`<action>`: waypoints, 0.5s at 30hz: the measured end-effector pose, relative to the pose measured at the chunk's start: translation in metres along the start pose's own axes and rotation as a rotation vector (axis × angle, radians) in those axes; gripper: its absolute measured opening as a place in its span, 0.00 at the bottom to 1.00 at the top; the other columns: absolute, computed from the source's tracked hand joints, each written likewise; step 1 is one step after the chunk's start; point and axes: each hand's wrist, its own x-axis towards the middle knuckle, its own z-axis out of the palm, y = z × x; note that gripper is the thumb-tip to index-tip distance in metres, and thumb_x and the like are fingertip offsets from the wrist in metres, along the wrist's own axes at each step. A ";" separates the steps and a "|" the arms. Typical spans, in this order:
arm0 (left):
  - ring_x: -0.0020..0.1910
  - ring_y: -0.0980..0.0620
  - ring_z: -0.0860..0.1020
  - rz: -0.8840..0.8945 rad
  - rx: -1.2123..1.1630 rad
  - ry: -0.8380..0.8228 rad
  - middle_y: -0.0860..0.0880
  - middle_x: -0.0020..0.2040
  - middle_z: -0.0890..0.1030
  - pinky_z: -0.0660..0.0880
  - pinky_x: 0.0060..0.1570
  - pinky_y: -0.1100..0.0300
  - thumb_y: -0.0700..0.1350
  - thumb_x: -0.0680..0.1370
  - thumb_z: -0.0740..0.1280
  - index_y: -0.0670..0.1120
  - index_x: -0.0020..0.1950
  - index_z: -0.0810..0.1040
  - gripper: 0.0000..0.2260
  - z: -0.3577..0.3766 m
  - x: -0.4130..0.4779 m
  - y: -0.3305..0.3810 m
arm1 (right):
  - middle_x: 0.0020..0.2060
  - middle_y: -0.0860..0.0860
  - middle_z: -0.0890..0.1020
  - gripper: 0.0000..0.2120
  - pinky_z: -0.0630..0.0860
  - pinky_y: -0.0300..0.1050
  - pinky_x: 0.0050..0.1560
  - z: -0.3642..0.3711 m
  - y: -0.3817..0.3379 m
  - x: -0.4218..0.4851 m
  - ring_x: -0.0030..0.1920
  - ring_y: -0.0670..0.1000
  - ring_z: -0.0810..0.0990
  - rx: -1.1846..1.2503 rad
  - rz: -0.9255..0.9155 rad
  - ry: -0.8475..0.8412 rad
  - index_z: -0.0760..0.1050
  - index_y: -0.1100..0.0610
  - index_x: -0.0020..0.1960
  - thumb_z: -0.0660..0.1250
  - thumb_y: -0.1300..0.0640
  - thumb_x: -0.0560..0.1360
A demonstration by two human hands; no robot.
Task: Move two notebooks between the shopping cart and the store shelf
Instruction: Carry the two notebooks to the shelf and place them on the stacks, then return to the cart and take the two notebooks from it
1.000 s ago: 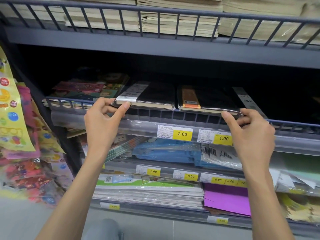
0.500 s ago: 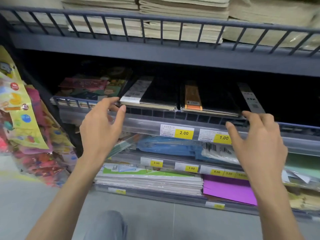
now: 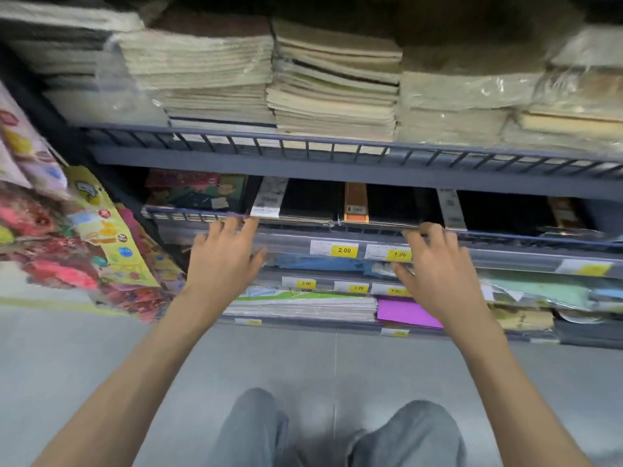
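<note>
Head view: both hands, left (image 3: 222,261) and right (image 3: 438,267), have a wide empty grip below two black notebooks (image 3: 310,203) on the shelf (image 3: 337,170)

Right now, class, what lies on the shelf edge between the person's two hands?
In the head view, two yellow price tags, 2.00 and 1.00, lie between the left hand and right hand.
</note>
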 end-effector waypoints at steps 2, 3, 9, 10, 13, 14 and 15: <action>0.58 0.37 0.76 0.005 -0.015 -0.089 0.41 0.60 0.79 0.75 0.49 0.44 0.54 0.77 0.68 0.44 0.69 0.73 0.24 -0.031 -0.003 0.005 | 0.61 0.60 0.75 0.24 0.74 0.58 0.53 -0.029 -0.005 -0.004 0.60 0.63 0.73 0.034 -0.021 -0.059 0.74 0.60 0.66 0.71 0.49 0.75; 0.60 0.38 0.75 0.008 -0.031 -0.127 0.42 0.62 0.78 0.75 0.51 0.45 0.54 0.78 0.66 0.45 0.70 0.72 0.23 -0.047 -0.005 0.008 | 0.62 0.59 0.74 0.24 0.73 0.58 0.55 -0.045 -0.007 -0.007 0.61 0.62 0.73 0.053 -0.038 -0.081 0.73 0.59 0.68 0.69 0.48 0.76; 0.60 0.40 0.75 0.056 -0.002 -0.213 0.44 0.59 0.77 0.74 0.51 0.48 0.55 0.80 0.64 0.46 0.67 0.72 0.20 -0.148 -0.017 0.024 | 0.65 0.55 0.72 0.26 0.72 0.54 0.59 -0.146 -0.009 -0.020 0.64 0.58 0.70 0.112 -0.081 -0.208 0.69 0.55 0.72 0.64 0.43 0.79; 0.61 0.40 0.74 0.065 0.002 -0.231 0.44 0.60 0.76 0.74 0.51 0.48 0.55 0.80 0.63 0.46 0.68 0.72 0.20 -0.164 -0.018 0.026 | 0.65 0.55 0.72 0.26 0.72 0.54 0.59 -0.162 -0.008 -0.022 0.64 0.58 0.70 0.110 -0.071 -0.232 0.69 0.54 0.72 0.64 0.43 0.79; 0.64 0.40 0.73 0.105 0.009 -0.297 0.43 0.63 0.75 0.73 0.57 0.44 0.56 0.81 0.62 0.46 0.70 0.69 0.22 -0.209 -0.020 0.040 | 0.66 0.56 0.71 0.26 0.72 0.54 0.61 -0.206 0.000 -0.030 0.66 0.58 0.69 0.115 -0.041 -0.286 0.67 0.54 0.73 0.63 0.43 0.79; 0.64 0.40 0.72 0.123 0.013 -0.308 0.43 0.64 0.75 0.72 0.59 0.44 0.56 0.81 0.62 0.47 0.71 0.69 0.22 -0.224 -0.020 0.046 | 0.67 0.56 0.71 0.26 0.71 0.54 0.62 -0.220 0.005 -0.034 0.67 0.58 0.68 0.111 -0.030 -0.301 0.66 0.54 0.74 0.62 0.43 0.79; 0.64 0.39 0.72 0.138 0.015 -0.312 0.43 0.64 0.75 0.71 0.59 0.44 0.56 0.81 0.61 0.47 0.71 0.69 0.22 -0.239 -0.021 0.053 | 0.68 0.56 0.70 0.27 0.70 0.54 0.63 -0.234 0.011 -0.039 0.67 0.58 0.68 0.109 -0.018 -0.314 0.65 0.54 0.74 0.62 0.43 0.80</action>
